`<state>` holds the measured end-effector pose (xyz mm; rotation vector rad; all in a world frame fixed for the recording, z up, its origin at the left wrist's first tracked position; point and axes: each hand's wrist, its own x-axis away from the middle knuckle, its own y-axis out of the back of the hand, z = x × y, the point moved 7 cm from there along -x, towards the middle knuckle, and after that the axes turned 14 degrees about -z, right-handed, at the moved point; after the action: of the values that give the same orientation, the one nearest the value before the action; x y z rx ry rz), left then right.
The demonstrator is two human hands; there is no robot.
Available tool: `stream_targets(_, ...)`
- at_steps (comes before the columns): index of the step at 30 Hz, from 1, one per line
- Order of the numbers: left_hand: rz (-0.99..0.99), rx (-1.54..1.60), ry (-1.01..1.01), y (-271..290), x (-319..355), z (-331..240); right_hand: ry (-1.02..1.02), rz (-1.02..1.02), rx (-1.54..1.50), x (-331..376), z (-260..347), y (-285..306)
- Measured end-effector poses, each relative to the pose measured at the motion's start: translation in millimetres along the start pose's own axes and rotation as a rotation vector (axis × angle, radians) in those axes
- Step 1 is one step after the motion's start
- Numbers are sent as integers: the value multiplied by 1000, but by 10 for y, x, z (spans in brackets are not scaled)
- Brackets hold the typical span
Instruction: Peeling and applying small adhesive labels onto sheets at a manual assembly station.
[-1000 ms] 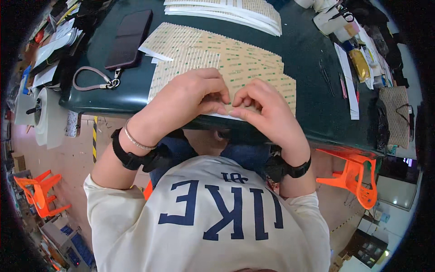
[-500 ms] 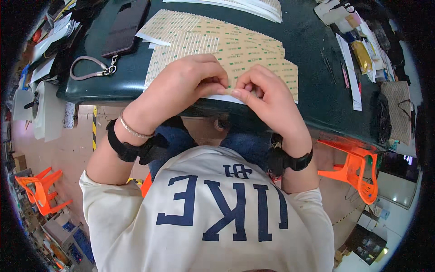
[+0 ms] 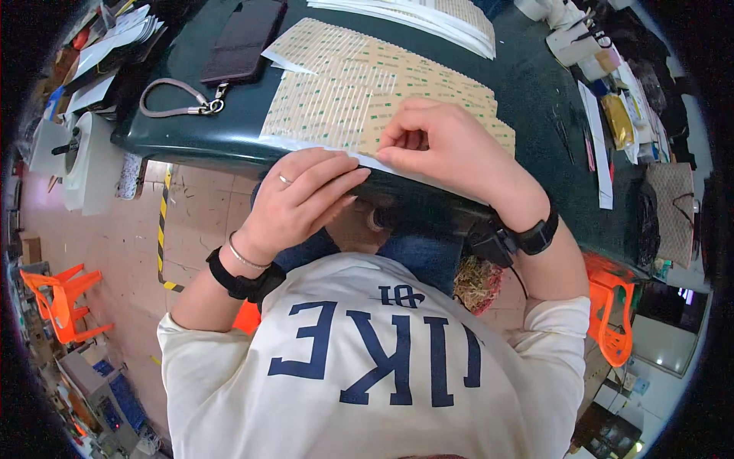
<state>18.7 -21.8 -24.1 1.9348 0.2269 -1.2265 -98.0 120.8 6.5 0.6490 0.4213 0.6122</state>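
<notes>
Tan backing paper with green print covers a sheet of narrow adhesive strips [image 3: 336, 99], which lies at the table's near edge with a white margin along its front. My left hand [image 3: 306, 187] is at that edge, its fingers straight and side by side, the fingertips by the white margin. Over the sheet's front part is my right hand [image 3: 451, 145], thumb and index finger pinched at the near edge. Whatever sits in this pinch is too small to make out. Both wrists wear black straps.
A dark phone [image 3: 245, 42] with a grey wrist loop [image 3: 172, 99] lies at the left. More white-edged sheets [image 3: 428, 23] lie at the back. Tweezers [image 3: 562, 130], a white strip [image 3: 598, 153] and a yellow packet [image 3: 618, 122] lie at the right. Orange chairs [image 3: 65, 302] stand on the floor.
My left hand has let go of its pinch, moved toward me and straightened its fingers at the table edge. My right hand stays pinched at the sheet's edge. The whole view has shifted slightly.
</notes>
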Motion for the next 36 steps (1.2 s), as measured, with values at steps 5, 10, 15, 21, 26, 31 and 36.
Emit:
stream_targets(5,15,44,-61,-97,-40,-39,-37,155,35,-162,27,-16)
stream_targets(10,-13,106,-112,-190,-68,-54,-32,147,63,-165,18,-43)
stream_targets(15,34,106,-64,-201,-48,-52,9,86,25,-164,28,-74)
stream_targets(21,11,114,-49,-183,-74,-56,-65,108,-65,-201,-32,-73)
stream_targets(26,-14,101,-18,-197,-60,-73,-13,88,-35,-170,-24,-76)
stream_targets(31,6,91,-9,-207,-47,-61,-78,11,-55,-171,-85,-51)
stream_targets(36,-41,82,-13,-185,-63,-70,-67,36,-98,-145,-95,-70)
